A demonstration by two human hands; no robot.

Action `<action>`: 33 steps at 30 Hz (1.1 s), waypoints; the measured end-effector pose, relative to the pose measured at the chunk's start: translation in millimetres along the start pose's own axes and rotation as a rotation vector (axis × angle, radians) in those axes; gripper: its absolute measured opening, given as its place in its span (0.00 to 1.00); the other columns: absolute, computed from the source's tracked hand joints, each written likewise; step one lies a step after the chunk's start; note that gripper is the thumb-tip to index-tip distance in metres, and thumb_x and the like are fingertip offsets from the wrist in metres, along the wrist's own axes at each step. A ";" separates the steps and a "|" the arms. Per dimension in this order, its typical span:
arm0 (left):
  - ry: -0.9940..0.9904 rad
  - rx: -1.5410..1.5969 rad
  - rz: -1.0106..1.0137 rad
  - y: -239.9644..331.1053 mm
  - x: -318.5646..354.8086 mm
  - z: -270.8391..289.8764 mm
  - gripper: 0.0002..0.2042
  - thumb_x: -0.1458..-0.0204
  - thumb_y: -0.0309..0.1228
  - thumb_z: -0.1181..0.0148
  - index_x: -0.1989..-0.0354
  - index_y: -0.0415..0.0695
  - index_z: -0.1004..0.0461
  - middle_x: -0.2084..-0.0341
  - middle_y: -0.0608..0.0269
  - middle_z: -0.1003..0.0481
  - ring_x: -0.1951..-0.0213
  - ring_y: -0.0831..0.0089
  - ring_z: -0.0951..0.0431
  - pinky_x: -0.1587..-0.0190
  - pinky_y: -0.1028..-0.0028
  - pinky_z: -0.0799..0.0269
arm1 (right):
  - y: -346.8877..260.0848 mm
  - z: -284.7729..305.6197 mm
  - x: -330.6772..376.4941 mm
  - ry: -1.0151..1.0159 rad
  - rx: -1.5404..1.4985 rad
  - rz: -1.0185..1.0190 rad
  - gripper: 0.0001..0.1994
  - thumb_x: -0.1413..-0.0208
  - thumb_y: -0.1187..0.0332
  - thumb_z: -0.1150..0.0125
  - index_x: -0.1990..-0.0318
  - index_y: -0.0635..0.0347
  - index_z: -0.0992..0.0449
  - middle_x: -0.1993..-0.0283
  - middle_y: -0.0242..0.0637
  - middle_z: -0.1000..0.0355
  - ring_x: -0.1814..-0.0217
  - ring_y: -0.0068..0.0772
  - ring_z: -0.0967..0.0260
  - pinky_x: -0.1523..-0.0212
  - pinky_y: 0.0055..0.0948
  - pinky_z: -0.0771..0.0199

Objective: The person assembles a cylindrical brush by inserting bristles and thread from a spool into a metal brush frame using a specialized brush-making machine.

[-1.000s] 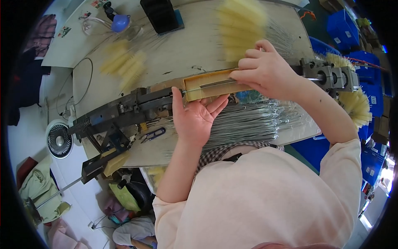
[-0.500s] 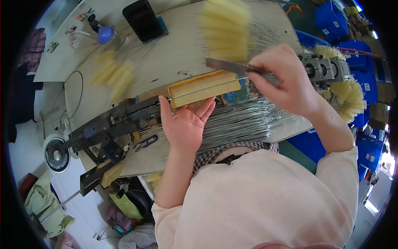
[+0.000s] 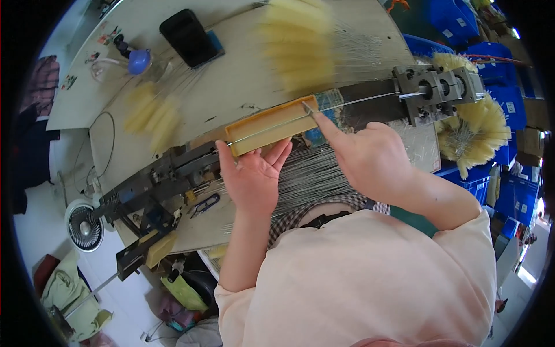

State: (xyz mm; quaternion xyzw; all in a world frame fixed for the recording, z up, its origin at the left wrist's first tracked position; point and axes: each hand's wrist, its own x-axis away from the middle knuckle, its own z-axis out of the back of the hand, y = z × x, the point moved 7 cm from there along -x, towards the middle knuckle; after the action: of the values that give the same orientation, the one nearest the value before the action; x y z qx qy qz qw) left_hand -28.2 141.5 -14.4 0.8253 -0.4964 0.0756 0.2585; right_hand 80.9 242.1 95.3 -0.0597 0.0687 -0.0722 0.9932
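A long shallow yellow tray with an orange rim lies across the bench fixture. A thin metal wire runs lengthwise over it to the clamp blocks at the right. My left hand is open, palm up, with its fingers at the tray's near edge and its thumb by the left end. Over the tray's right end, my right hand stretches its index finger along a flat metal bar. Only the bar's grey tip shows. The other fingers are curled, and the rest of the bar is hidden under the hand.
Many straight wires lie at the bench's near side. Finished-looking yellow bristle brushes stand beyond the tray, more to the left. A black phone, small snips, a fan and blue bins surround the work.
My right hand has come down and left from above the bench, bringing the metal bar onto the tray's right end. My left hand keeps its place at the tray. The view has shifted slightly.
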 end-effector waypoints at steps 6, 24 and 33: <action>0.112 -0.181 0.018 1.2 2.7 -7.7 0.35 0.47 0.60 0.63 0.43 0.41 0.43 0.49 0.61 0.37 0.52 0.62 0.32 0.42 0.63 0.45 | -2.3 -2.2 -2.9 0.016 0.037 0.006 0.31 0.67 0.74 0.45 0.46 0.67 0.34 0.89 0.26 0.41 0.88 0.27 0.44 0.80 0.26 0.43; 0.155 -0.617 0.123 -12.0 -3.1 28.8 0.36 0.48 0.63 0.69 0.40 0.47 0.46 0.44 0.63 0.39 0.47 0.70 0.35 0.52 0.72 0.47 | 16.4 22.4 19.1 0.217 -0.292 -0.236 0.21 0.48 0.70 0.46 0.46 0.64 0.37 0.83 0.33 0.33 0.81 0.38 0.37 0.76 0.31 0.37; 0.203 -0.563 0.176 4.0 70.9 58.8 0.26 0.44 0.42 0.53 0.40 0.43 0.44 0.46 0.58 0.34 0.46 0.70 0.34 0.49 0.71 0.40 | 77.9 -70.0 85.7 0.009 -0.945 -0.639 0.14 0.51 0.73 0.47 0.55 0.62 0.33 0.65 0.43 0.29 0.64 0.41 0.31 0.61 0.32 0.31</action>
State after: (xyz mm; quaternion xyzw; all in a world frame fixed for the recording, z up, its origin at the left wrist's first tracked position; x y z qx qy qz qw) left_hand -4.3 55.2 -36.3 0.6635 -0.5388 0.0394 0.5176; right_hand 165.3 298.0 5.6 -0.5149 0.0764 -0.3309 0.7871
